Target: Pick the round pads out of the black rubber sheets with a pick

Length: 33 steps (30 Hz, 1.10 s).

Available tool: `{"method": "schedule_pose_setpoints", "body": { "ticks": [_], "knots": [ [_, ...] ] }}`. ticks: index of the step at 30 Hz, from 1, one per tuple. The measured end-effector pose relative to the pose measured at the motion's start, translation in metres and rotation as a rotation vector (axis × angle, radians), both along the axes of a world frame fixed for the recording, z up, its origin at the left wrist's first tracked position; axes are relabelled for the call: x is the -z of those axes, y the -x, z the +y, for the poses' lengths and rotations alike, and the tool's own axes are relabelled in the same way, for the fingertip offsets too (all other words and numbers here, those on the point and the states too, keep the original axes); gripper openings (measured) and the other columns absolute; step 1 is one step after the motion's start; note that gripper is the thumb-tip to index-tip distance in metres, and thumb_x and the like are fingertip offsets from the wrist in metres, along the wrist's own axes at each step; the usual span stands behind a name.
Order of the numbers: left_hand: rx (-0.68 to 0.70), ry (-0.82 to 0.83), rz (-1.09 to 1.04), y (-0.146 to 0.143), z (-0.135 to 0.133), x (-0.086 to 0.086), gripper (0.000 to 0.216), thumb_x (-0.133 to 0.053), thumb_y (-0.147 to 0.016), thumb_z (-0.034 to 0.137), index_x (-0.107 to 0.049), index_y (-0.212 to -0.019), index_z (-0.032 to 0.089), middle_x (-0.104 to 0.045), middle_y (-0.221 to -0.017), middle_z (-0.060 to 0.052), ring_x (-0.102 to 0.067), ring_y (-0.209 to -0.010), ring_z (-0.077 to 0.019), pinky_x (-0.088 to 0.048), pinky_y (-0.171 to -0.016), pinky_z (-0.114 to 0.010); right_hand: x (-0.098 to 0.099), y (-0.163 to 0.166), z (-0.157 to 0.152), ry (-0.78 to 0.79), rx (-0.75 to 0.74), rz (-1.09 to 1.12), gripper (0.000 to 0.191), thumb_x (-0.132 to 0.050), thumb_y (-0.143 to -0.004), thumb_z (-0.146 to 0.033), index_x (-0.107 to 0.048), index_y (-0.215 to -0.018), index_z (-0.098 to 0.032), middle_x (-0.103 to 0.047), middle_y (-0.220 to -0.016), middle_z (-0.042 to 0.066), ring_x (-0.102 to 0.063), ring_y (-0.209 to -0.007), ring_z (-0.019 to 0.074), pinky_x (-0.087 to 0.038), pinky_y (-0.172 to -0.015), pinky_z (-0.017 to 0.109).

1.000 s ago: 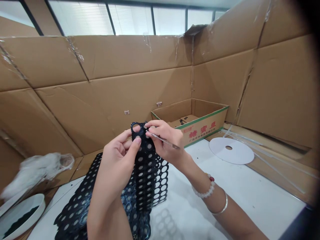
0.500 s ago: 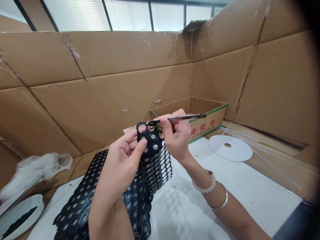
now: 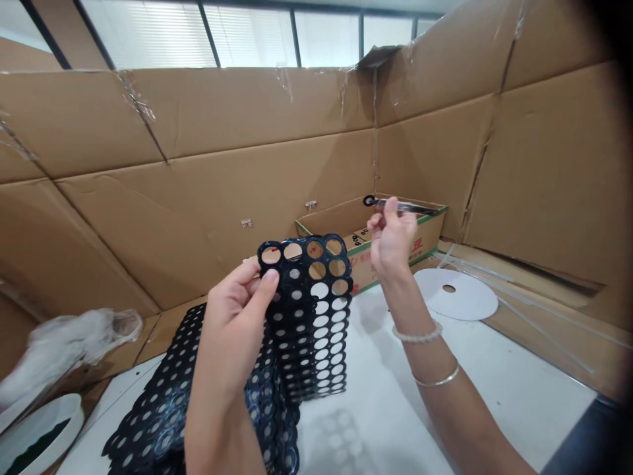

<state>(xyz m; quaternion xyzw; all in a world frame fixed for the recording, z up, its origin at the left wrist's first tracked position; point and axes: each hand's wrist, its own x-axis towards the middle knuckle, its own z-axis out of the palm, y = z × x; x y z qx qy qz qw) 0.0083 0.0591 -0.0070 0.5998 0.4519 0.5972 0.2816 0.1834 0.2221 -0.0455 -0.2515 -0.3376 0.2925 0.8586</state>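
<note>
Black punched sheet (image 3: pixel 316 310) is held upright over the table (image 3: pixel 494 369), in front of the chest. The left hand (image 3: pixel 237 316) is closed on its upper left corner, with the thumb on the front face and the fingers behind. The right hand (image 3: pixel 393 237) is raised well to the right of the sheet. It is pinched around tweezers (image 3: pixel 410 207), and a small black ring (image 3: pixel 368 200) sits in their tip, above the near rim of the cardboard box (image 3: pixel 326 221).

The top row and the right-hand columns of the sheet show wide open holes, so they appear to be emptied. The columns by the left thumb show only small pale dots, which suggests their rings are still in place. By that reading, roughly half of this sheet is cleared and the rest remains.

Below the left forearm, a pile of sheets (image 3: pixel 158 409) lies on the table, and most of its holes look small and filled. A few dark pieces show on the floor of the box, but how many are there cannot be told.

A white disc (image 3: pixel 457 295) with a centre hole lies to the right of the box. At the far left are a white bowl (image 3: pixel 39 429) with something dark in it and a crumpled plastic bag (image 3: pixel 74 343). Cardboard walls (image 3: pixel 247 185) enclose the table.
</note>
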Motion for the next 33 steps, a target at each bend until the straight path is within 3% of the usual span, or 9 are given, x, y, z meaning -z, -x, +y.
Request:
{"method": "schedule_pose_setpoints", "body": {
  "ticks": [3, 6, 9, 11, 14, 16, 22, 25, 33],
  "knots": [
    [-0.024, -0.042, 0.043, 0.002, -0.004, -0.001, 0.016, -0.065, -0.089, 0.034, -0.074, -0.1, 0.028, -0.065, -0.069, 0.004, -0.057, -0.063, -0.0128, -0.046, -0.063, -0.02, 0.014, -0.02, 0.023, 0.122, 0.265, -0.351, 0.022, -0.055, -0.088, -0.043, -0.05, -0.082, -0.022, -0.063, -0.086, 0.006, -0.062, -0.081, 0.0203, -0.049, -0.083, 0.04],
    [-0.093, -0.075, 0.04, 0.003, 0.002, 0.001, 0.014, -0.065, -0.088, 0.034, -0.073, -0.099, 0.028, -0.064, -0.065, 0.005, -0.057, -0.059, -0.0129, -0.047, -0.062, -0.021, 0.019, -0.021, 0.028, 0.173, 0.201, -0.547, 0.021, -0.069, -0.077, -0.033, -0.054, -0.07, -0.02, -0.065, -0.091, 0.013, -0.059, -0.102, 0.0307, -0.04, -0.1, 0.053],
    [-0.191, -0.157, -0.063, 0.006, 0.014, 0.007, 0.015, -0.067, -0.087, 0.032, -0.072, -0.1, 0.027, -0.068, -0.068, 0.005, -0.06, -0.058, -0.0127, -0.046, -0.058, -0.02, 0.005, -0.006, 0.004, 0.107, 0.102, -0.546, 0.017, -0.065, -0.082, -0.035, -0.057, -0.079, -0.02, -0.065, -0.101, 0.012, -0.06, -0.103, 0.0267, -0.046, -0.097, 0.049],
    [-0.208, -0.211, -0.132, 0.008, 0.021, 0.01, 0.015, -0.068, -0.086, 0.031, -0.073, -0.099, 0.025, -0.072, -0.074, 0.004, -0.064, -0.065, -0.0136, -0.048, -0.06, -0.02, -0.008, 0.007, -0.023, -0.023, -0.105, -0.569, 0.021, -0.06, -0.087, -0.043, -0.057, -0.082, -0.023, -0.067, -0.097, 0.005, -0.064, -0.089, 0.0189, -0.055, -0.082, 0.037],
    [-0.182, -0.204, -0.213, 0.011, 0.027, 0.011, 0.016, -0.069, -0.085, 0.031, -0.074, -0.097, 0.022, -0.075, -0.084, 0.0, -0.068, -0.077, -0.0163, -0.052, -0.067, -0.021, -0.022, 0.023, -0.061, -0.391, -0.854, -0.428, 0.024, -0.067, -0.087, -0.043, -0.056, -0.077, -0.024, -0.068, -0.087, 0.0, -0.065, -0.075, 0.0136, -0.056, -0.069, 0.029],
    [-0.17, -0.149, -0.234, 0.012, 0.026, 0.011, 0.016, -0.069, -0.084, 0.031, -0.074, -0.095, 0.02, -0.075, -0.085, -0.001, -0.068, -0.077, -0.0162, -0.052, -0.068, -0.021, -0.026, 0.028, -0.077, -0.541, -1.044, -0.371, 0.016, -0.07, -0.088, -0.034, -0.061, -0.079, -0.023, -0.068, -0.081, -0.001, -0.065, -0.069, 0.0115, -0.055, -0.062, 0.025],
    [-0.108, -0.055, -0.251, 0.007, 0.024, 0.011, 0.022, -0.075, -0.079, 0.03, -0.068, -0.099, 0.024, -0.064, -0.061, 0.007, -0.053, -0.047, -0.0084, -0.044, -0.05, -0.017, -0.028, 0.024, -0.102, -0.528, -0.939, -0.665, 0.006, -0.071, -0.087, -0.019, -0.068, -0.082, -0.018, -0.069, -0.079, 0.001, -0.067, -0.075, 0.0128, -0.055, -0.073, 0.027],
    [-0.068, -0.024, -0.245, 0.004, 0.025, 0.011, 0.025, -0.077, -0.078, 0.033, -0.066, -0.098, 0.023, -0.068, -0.068, 0.004, -0.057, -0.052, -0.0091, -0.048, -0.055, -0.018, -0.029, 0.026, -0.109, -0.445, -0.828, -0.787, 0.007, -0.07, -0.087, -0.02, -0.068, -0.081, -0.017, -0.066, -0.076, -0.001, -0.062, -0.068, 0.0103, -0.054, -0.067, 0.024],
    [0.099, 0.164, -0.249, 0.012, 0.018, 0.004, 0.048, -0.08, -0.074, 0.039, -0.065, -0.115, 0.02, -0.062, -0.065, 0.003, -0.051, -0.053, -0.0085, -0.046, -0.051, -0.015, -0.026, 0.041, -0.095, -0.324, -0.811, -0.381, 0.024, -0.075, -0.082, -0.039, -0.064, -0.077, -0.018, -0.065, -0.072, -0.003, -0.053, -0.047, 0.0047, -0.046, -0.045, 0.019]
  ]
}}
